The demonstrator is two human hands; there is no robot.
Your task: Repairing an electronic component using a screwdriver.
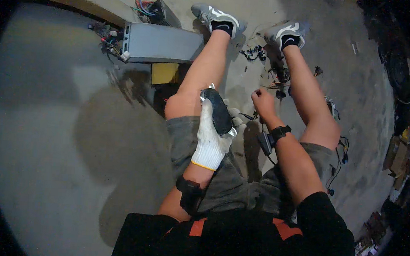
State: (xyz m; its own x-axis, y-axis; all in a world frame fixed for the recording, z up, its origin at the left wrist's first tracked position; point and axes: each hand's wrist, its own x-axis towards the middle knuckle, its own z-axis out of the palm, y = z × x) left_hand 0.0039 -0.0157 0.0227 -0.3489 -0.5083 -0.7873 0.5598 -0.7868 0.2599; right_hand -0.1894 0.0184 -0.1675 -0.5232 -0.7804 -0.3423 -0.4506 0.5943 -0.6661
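Observation:
My left hand [209, 128], in a white knitted glove with a yellow-edged cuff, is wrapped round a black oblong part with silver metal tabs [221, 112] at both ends. It holds the part tilted above my left thigh. To the right of it, my bare right hand [264, 106] is closed with the fingers curled in. What they hold, if anything, is hidden. A thin dark piece [247, 116] shows between the two hands, and I cannot tell whether either hand touches it.
A grey metal case [163, 43] with wires at its left end rests on a yellow block [164, 74], left of my leg. Behind it stands a dark box with coloured wires [165, 14]. Cables and small parts [278, 76] lie between my feet. Clutter [398, 154] lines the right side.

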